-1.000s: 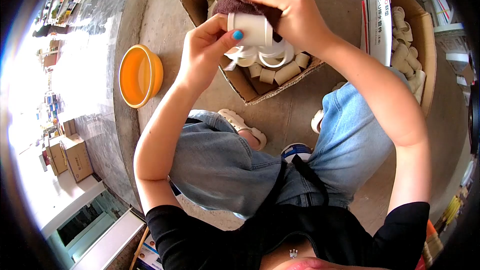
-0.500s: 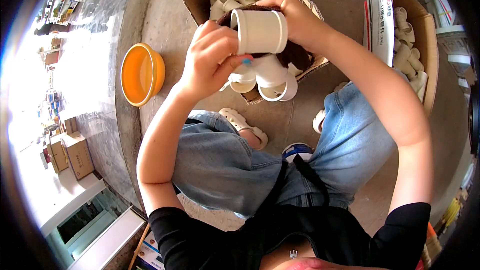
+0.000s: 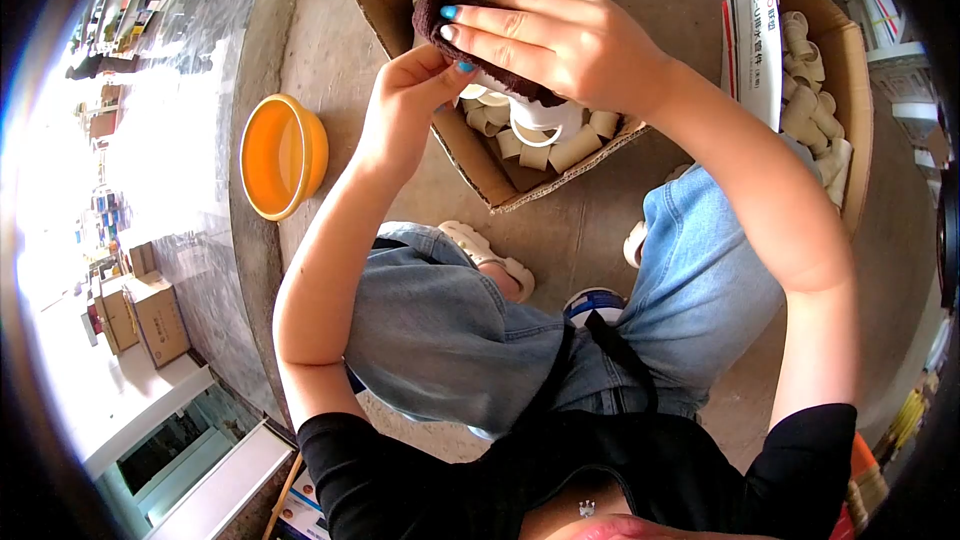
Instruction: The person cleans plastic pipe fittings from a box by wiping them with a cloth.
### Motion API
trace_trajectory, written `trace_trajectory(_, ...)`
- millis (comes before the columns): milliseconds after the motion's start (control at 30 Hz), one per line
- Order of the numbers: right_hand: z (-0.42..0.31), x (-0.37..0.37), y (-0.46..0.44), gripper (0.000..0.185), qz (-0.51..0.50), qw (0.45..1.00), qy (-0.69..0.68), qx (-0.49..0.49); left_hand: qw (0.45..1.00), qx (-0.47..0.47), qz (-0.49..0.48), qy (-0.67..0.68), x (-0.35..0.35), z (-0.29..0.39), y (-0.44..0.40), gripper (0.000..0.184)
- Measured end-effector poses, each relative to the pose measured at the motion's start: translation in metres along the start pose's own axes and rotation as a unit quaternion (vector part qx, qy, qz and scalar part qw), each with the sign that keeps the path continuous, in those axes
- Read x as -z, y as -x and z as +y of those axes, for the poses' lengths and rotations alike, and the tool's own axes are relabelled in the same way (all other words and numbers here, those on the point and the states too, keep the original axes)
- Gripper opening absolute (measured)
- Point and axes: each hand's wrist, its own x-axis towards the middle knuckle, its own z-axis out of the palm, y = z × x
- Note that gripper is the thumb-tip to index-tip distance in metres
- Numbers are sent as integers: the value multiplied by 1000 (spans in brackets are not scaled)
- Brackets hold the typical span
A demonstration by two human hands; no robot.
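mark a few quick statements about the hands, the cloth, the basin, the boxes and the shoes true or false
1. The right hand lies over a dark cloth with its fingers stretched out. True.
2. The left hand rests on the person's knee. False: it is raised, at the edge of the cloth.
3. The orange basin stands to the left of the cardboard box below the hands. True.
4. The lettered box on the right is closed. False: it is open, with pale pipe fittings showing inside.
5. The shoes are black. False: they are pale, near white.
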Motion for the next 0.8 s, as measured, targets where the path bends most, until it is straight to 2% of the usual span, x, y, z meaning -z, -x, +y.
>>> trace_trajectory(33, 2, 0, 1, 31, -11, 1000, 0, 13, 1000, 11, -6, 5, 2, -3, 0, 13)
trace_trajectory(133, 3, -7, 7, 38, -16, 994, -90, -52, 999, 0, -35, 10, 6, -13, -3, 11)
trace_trajectory(200, -2, -7, 7, 42, -7, 971, -166, -174, 999, -31, -35, 4, 6, -15, -2, 10)
trace_trajectory(300, -3, -3, 1, 40, 2, 937, -217, -273, 996, -73, -44, -21, 1, -4, 6, 11)
trace_trajectory(400, -8, -4, 5, 36, -34, 815, -387, -430, 983, -126, -63, -116, 3, -3, 12, 12)
trace_trajectory(467, -16, -11, 11, 36, -11, 720, -481, -500, 958, -176, -69, -215, 6, -4, 15, 11)
trace_trajectory(500, -20, -14, 12, 36, 0, 666, -524, -531, 898, -266, -89, -338, 12, -1, 10, 13)
trace_trajectory(533, -23, -14, 12, 37, 12, 609, -563, -558, 868, -320, -107, -364, 14, 2, 8, 15)
trace_trajectory(567, -27, -12, 12, 32, 11, 525, -618, -586, 834, -372, -125, -388, 14, 7, 6, 16)
trace_trajectory(600, -27, -11, 9, 30, 8, 480, -628, -612, 796, -423, -141, -410, 14, 10, 5, 17)
trace_trajectory(667, -26, -8, 2, 26, 3, 387, -645, -659, 787, -443, -123, -412, 13, 11, 6, 19)
trace_trajectory(700, -27, -4, -3, 27, 1, 459, -608, -648, 789, -444, -114, -409, 13, 10, 6, 18)
trace_trajectory(767, -17, -12, 2, 28, -11, 651, -528, -545, 805, -431, -102, -394, 18, 2, 1, 17)
trace_trajectory(800, -13, -12, 1, 28, -16, 734, -475, -484, 881, -302, -90, -353, 20, -1, 5, 21)
